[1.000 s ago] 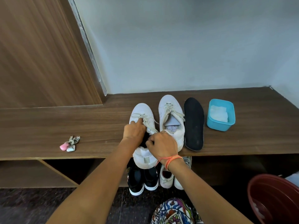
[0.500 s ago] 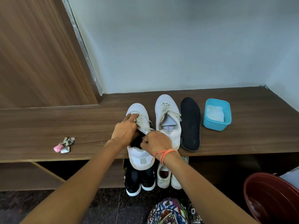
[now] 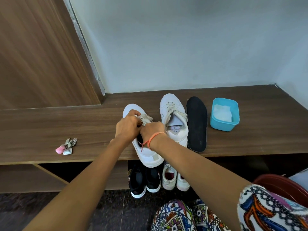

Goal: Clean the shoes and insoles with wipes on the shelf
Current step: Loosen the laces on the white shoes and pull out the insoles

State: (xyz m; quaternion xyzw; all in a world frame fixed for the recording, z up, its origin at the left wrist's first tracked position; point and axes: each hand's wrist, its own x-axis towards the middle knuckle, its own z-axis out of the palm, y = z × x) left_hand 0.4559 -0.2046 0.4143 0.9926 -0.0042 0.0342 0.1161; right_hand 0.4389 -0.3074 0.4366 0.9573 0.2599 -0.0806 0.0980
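Two white sneakers stand on the brown wooden shelf. The left sneaker hangs with its heel over the front edge. My left hand grips its laces and tongue near the toe. My right hand reaches into its opening, fingers curled inside and hidden; something black shows in there. The right sneaker stands beside it with no insole. A black insole lies flat to its right. A blue tub holding white wipes sits further right.
A small bunch of keys with a pink fob lies at the shelf's left. Under the shelf stand a black pair and a white pair of shoes. A dark red basin is at the lower right.
Both hands have moved up the left sneaker toward its laces. My right hand has gone deeper into the shoe's opening. The camera has shifted a little.
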